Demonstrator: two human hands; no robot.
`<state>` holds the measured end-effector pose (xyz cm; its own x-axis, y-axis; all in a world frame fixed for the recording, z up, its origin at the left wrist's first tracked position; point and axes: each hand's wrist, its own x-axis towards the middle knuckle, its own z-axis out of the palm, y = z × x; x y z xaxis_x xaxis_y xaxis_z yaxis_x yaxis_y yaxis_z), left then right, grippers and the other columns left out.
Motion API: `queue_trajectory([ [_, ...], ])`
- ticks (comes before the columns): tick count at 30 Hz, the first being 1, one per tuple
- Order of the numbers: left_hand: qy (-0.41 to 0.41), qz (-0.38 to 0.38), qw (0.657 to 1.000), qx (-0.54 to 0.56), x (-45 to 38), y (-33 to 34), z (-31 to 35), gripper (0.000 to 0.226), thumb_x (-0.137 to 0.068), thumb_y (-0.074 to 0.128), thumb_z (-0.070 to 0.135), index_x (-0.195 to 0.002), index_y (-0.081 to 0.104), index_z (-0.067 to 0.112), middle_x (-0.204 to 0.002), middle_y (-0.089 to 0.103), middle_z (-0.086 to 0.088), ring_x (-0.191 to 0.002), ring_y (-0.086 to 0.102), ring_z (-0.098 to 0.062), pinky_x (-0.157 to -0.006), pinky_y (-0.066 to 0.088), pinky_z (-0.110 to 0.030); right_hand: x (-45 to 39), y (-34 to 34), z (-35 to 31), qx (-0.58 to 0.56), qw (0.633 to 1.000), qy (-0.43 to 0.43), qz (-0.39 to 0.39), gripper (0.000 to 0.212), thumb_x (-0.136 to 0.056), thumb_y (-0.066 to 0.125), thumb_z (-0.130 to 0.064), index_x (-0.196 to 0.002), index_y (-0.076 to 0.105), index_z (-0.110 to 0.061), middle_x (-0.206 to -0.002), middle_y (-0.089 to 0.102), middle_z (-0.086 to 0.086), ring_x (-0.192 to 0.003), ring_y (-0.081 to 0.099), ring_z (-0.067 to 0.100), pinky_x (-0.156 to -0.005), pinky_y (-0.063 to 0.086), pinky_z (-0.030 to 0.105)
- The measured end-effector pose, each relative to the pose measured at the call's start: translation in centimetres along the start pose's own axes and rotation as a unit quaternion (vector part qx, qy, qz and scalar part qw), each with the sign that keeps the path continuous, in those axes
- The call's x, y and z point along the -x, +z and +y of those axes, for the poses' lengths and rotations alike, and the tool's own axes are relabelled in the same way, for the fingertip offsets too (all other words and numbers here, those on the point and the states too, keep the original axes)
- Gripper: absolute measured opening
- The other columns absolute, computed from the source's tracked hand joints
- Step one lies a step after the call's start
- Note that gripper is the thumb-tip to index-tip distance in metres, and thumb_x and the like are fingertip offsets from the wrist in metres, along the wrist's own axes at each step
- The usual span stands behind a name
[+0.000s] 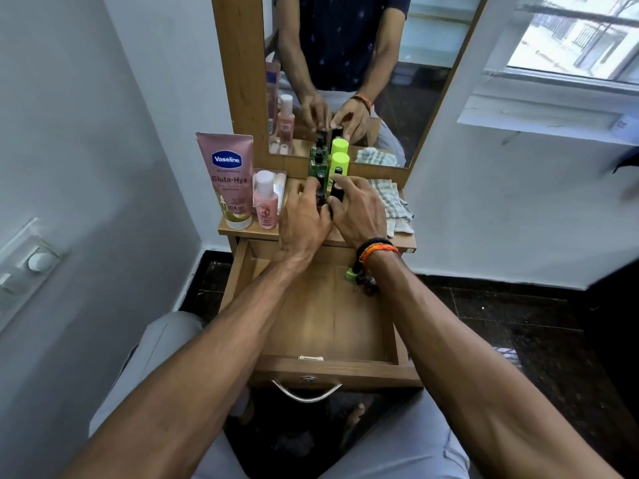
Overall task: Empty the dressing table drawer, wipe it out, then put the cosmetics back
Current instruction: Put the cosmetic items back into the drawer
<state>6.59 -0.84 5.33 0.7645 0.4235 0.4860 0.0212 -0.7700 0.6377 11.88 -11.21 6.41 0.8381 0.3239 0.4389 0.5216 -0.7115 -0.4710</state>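
Two hands [304, 216] [359, 212], one open drawer [332, 371]

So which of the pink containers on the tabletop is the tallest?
The pink Vaseline tube at the far left, standing on its cap; the small pink bottle beside it is much shorter.

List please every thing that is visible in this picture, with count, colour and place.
Vaseline tube: 1, pink, tabletop left, upright.
Small bottle: 1, pink with white cap, right of the tube.
Green bottles: 2, one dark green, one lime-capped, by the mirror.
Dark small bottles: at least 2, black, under the hands.
Cloth: 1, checked white-green, tabletop right.
Drawer: 1, wooden, open; small green item at back right.
Mirror: 1, wood-framed.
Left hand: grip on a dark bottle.
Right hand: grip on another.
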Motion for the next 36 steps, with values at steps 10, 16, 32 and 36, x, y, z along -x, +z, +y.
queue_trajectory([
  [10, 0.006, -0.028, 0.999, -0.030, -0.9, 0.5, -0.4, 0.030, -0.086, 0.065, 0.011, -0.116, 0.059, 0.013, -0.110, 0.058, -0.010, -0.094, 0.063, -0.030, -0.074, 0.058, -0.046, 0.7, -0.7, 0.9, -0.009, 1.000, 0.025, -0.002, 0.026, -0.090, 0.063, -0.025, -0.116, 0.060, -0.021, -0.101, 0.067, 0.006, -0.087, 0.060, 0.023, -0.071, 0.042, 0.029],
  [16, 0.014, -0.019, 0.999, -0.031, -0.6, 0.2, 0.2, 0.031, -0.083, 0.065, 0.007, -0.113, 0.057, 0.011, -0.103, 0.061, -0.011, -0.095, 0.060, -0.030, -0.072, 0.054, -0.044, 2.0, -3.0, 1.1, -0.048, 0.997, 0.049, 0.040, 0.030, -0.088, 0.070, -0.032, -0.114, 0.061, -0.020, -0.092, 0.071, 0.004, -0.078, 0.064, 0.018, -0.069, 0.046, 0.028],
  [32, 0.037, -0.170, 0.977, 0.124, 7.4, -0.3, -0.7, 0.027, -0.075, 0.082, 0.011, -0.099, 0.070, 0.016, -0.093, 0.066, 0.004, -0.074, 0.063, -0.005, -0.064, 0.049, -0.008, 11.2, -6.8, 5.8, -0.034, 0.990, 0.126, -0.047, 0.035, -0.078, 0.082, -0.039, -0.109, 0.074, -0.024, -0.108, 0.072, 0.002, -0.082, 0.064, 0.010, -0.072, 0.052, 0.020],
  [36, -0.001, -0.235, 0.965, 0.115, 8.9, 1.0, -0.7, 0.028, -0.068, 0.086, 0.012, -0.091, 0.072, 0.018, -0.079, 0.069, 0.007, -0.070, 0.065, -0.008, -0.062, 0.054, -0.019, 12.6, -6.3, 6.2, -0.012, 0.989, 0.134, -0.064, 0.038, -0.076, 0.084, -0.038, -0.109, 0.073, -0.022, -0.104, 0.074, 0.002, -0.083, 0.066, 0.012, -0.076, 0.058, 0.030],
])
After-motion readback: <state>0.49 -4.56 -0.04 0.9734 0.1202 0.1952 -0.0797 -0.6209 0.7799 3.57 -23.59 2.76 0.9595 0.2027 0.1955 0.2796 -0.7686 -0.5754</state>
